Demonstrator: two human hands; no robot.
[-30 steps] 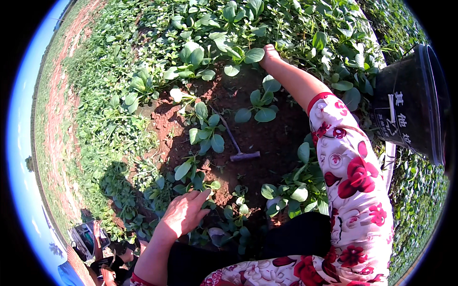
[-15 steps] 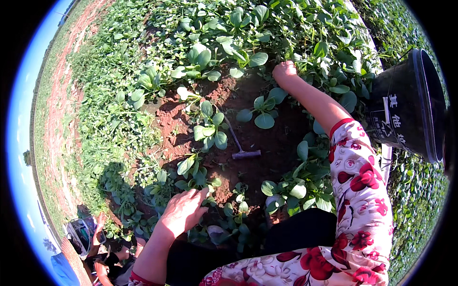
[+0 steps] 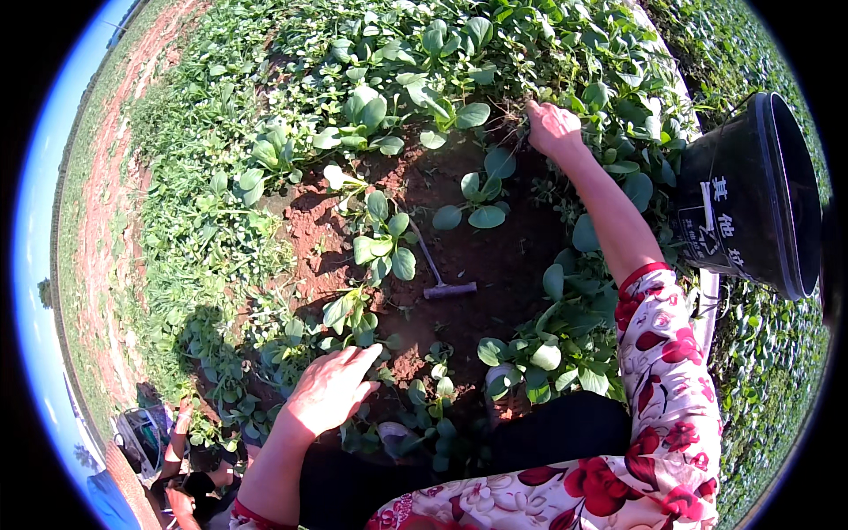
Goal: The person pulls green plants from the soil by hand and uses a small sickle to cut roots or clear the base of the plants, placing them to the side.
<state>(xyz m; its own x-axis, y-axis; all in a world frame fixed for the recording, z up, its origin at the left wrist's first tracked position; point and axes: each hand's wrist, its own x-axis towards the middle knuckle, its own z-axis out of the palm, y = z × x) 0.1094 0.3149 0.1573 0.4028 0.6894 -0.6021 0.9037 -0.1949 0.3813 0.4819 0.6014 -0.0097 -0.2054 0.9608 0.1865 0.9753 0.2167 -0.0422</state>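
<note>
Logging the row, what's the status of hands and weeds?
Right hand closed in weeds at bed edge. Left hand open over seedlings. Hoe lies between, untouched.

We are seeing crumbly, matt reddish soil (image 3: 495, 256) under smooth, slightly glossy green leaves (image 3: 389, 252). A small hand tool (image 3: 442, 283) is lying there with a dull metal-looking shaft. The black bucket (image 3: 751, 203) is looking like smooth plastic, faintly shiny. Our sleeve (image 3: 662, 389) is showing soft printed floral cloth.
</note>
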